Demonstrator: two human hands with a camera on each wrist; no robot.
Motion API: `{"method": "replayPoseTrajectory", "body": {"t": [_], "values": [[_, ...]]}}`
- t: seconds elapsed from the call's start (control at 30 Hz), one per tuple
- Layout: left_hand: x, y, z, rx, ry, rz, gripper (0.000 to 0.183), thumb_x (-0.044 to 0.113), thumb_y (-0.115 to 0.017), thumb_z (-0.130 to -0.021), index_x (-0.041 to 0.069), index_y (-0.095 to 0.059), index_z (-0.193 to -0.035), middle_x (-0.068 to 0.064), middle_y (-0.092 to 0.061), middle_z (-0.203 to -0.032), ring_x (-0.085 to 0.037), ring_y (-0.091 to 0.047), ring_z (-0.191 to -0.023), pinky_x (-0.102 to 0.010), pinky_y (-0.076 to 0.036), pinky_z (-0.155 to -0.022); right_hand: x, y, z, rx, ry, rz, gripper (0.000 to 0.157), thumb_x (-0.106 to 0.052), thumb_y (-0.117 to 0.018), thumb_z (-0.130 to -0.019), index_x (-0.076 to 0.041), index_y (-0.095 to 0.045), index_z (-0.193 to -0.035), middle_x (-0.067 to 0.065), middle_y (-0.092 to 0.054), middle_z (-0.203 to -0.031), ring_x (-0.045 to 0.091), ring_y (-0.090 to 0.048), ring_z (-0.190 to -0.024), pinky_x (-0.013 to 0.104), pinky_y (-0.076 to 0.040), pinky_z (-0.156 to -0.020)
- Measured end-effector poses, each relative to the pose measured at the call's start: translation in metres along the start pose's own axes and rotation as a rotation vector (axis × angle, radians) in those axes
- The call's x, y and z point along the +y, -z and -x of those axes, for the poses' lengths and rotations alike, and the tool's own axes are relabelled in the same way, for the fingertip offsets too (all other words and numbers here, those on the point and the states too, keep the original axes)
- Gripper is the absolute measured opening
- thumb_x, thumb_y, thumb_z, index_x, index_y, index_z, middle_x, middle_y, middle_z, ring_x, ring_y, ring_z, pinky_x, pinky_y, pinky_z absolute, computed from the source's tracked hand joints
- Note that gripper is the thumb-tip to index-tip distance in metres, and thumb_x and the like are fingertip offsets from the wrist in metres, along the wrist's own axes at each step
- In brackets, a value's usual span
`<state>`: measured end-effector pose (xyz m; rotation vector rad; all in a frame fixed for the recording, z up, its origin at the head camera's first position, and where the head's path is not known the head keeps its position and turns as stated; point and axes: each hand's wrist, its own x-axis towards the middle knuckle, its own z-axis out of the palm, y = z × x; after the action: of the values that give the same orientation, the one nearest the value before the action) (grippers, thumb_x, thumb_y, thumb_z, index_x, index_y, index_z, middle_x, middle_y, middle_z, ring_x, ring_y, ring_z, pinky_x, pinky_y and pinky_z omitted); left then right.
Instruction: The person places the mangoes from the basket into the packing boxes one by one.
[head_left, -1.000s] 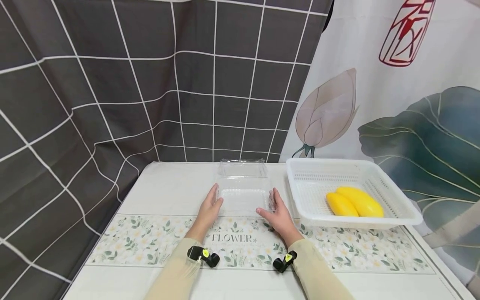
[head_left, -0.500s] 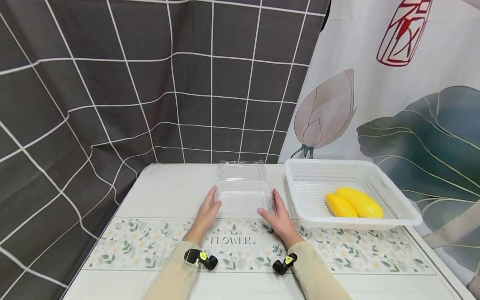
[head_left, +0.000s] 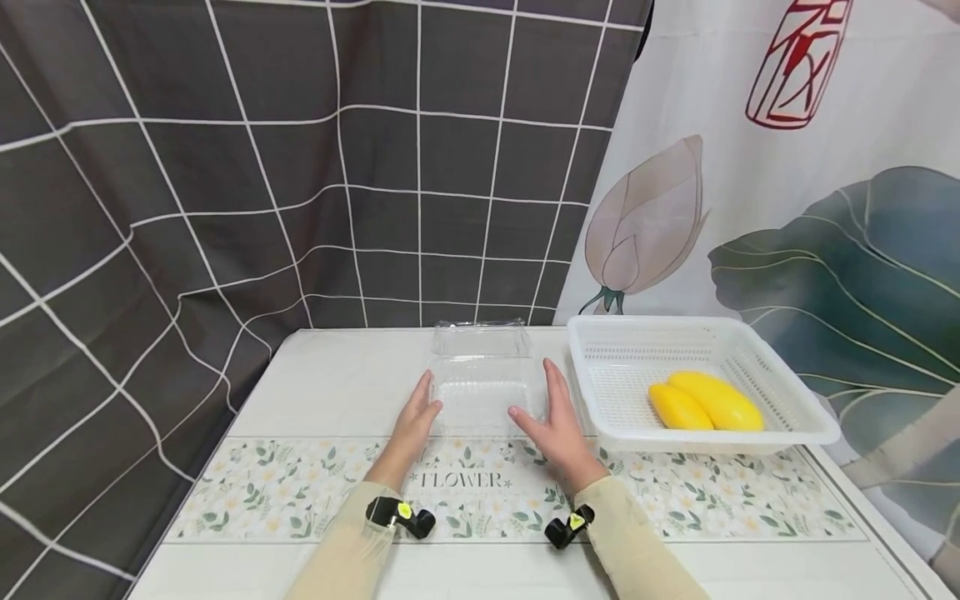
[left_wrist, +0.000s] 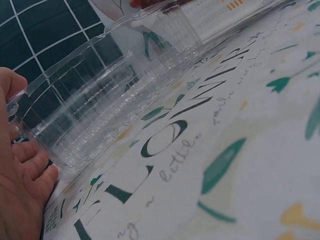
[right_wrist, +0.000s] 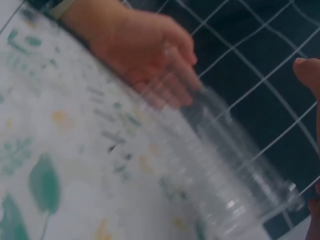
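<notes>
A clear plastic clamshell box (head_left: 486,392) sits on the table with its lid (head_left: 482,340) tipped back at the far side. My left hand (head_left: 412,419) rests along the box's left side, fingers extended; in the left wrist view its thumb (left_wrist: 12,82) lies at the box's rim. On the opposite side my right hand (head_left: 558,427) stands a little apart from the box, thumb and fingers spread, nothing held. The right wrist view is blurred and shows the box (right_wrist: 220,160) between both hands.
To the right stands a white perforated plastic basket (head_left: 615,400) with two yellow mango-like fruits (head_left: 708,402) in it. A floral printed band (head_left: 300,492) crosses the white table. Dark gridded cloth (head_left: 225,208) hangs behind and at the left.
My right hand has come off the box's right side and spread its fingers wider. The left hand stays at its side, and the box has hardly moved.
</notes>
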<state>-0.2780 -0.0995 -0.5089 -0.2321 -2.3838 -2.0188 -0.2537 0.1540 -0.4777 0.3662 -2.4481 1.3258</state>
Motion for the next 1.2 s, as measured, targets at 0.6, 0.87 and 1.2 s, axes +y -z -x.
{"method": "replayPoseTrajectory", "body": {"t": [0.6,0.87,1.2], "values": [[0.003,-0.001,0.003,-0.007,0.007,-0.006,0.059,0.020,-0.040,-0.097,0.026,-0.012,-0.148,0.013,-0.011,-0.151,-0.007,-0.009,-0.137,-0.034,-0.008,-0.112,-0.056,0.109,-0.068,-0.096,0.217,0.197,0.086,-0.043,-0.066,-0.082,-0.025,-0.013,-0.148,0.003,-0.018,-0.151,0.026,-0.017,-0.136,0.055,-0.020,-0.106],[0.000,-0.001,0.004,-0.008,0.019,0.003,0.060,0.020,-0.041,-0.096,0.026,-0.012,-0.148,0.010,-0.010,-0.152,-0.010,-0.009,-0.138,-0.035,-0.008,-0.112,-0.040,0.163,-0.082,-0.116,0.080,0.275,0.084,-0.046,-0.062,-0.084,-0.024,-0.011,-0.148,0.006,-0.015,-0.152,0.031,-0.017,-0.136,0.057,-0.021,-0.105],[-0.001,0.000,0.003,-0.015,0.039,-0.001,0.060,0.024,-0.042,-0.096,0.028,-0.011,-0.148,0.018,-0.010,-0.150,-0.005,-0.009,-0.136,-0.034,-0.008,-0.112,0.004,0.198,-0.076,-0.257,-0.171,0.379,0.092,-0.059,-0.053,-0.084,-0.011,-0.007,-0.148,0.025,-0.021,-0.146,0.047,-0.028,-0.126,0.063,-0.031,-0.095]]}}
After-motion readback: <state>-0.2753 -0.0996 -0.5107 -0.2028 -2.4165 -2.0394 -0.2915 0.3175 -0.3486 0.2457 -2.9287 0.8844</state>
